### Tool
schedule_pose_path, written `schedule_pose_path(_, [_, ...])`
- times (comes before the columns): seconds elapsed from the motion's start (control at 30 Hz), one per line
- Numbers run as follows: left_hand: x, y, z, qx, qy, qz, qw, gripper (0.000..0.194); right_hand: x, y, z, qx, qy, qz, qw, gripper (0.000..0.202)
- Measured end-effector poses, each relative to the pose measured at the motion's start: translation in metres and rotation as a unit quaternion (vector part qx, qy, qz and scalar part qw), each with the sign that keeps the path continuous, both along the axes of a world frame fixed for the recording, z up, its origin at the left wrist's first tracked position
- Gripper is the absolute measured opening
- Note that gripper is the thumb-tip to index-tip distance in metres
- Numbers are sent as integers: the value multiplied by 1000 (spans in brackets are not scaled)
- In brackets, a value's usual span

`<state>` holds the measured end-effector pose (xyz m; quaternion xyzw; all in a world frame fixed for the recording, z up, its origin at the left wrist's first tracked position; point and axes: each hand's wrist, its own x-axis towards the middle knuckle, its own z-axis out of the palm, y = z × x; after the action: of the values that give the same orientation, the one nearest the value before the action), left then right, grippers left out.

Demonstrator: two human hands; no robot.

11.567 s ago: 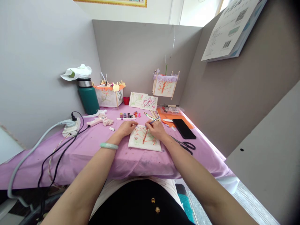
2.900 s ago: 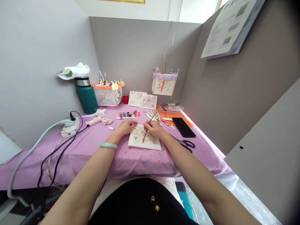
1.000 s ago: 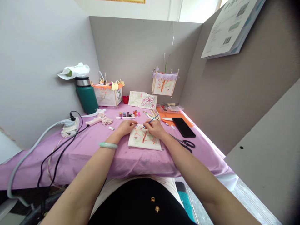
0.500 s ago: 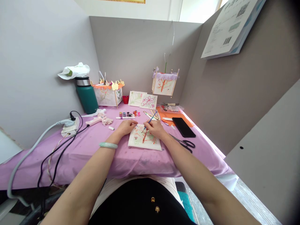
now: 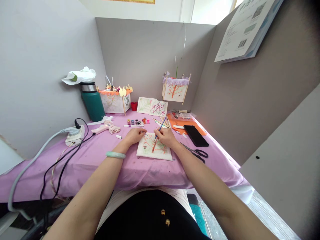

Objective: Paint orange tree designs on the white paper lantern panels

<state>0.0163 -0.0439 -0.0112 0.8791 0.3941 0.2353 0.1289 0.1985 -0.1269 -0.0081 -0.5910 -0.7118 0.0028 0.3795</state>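
Blue brush [image 5: 162, 124] slants through pinching right fingers [image 5: 160, 133]; what left fingers [image 5: 141, 131] hold is unclear.

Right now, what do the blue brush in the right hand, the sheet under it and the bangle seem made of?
Blue brush: slim, rigid, coloured handle; wood or plastic, can't tell.
Sheet: probably paper or cloth, matt white, with coloured marks and no shine.
Bangle: smooth, pale green, slightly glossy ring; perhaps jade, glass or plastic.
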Motion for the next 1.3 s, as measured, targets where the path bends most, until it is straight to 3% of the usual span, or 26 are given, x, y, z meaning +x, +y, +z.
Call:
schedule_pose_path(0.3, [0,0,-1,2,-2,0,1000,37,2,3,-1,25,0,-60,998,35])
schedule_pose_path(1.1, [0,2,-2,6,3,0,1000,36,2,3,0,-4,-50,-110,993,42])
schedule_pose_path(1.3, [0,1,-2,7,-5,-3,1000,36,3,5,-1,20,-60,-125,990,40])
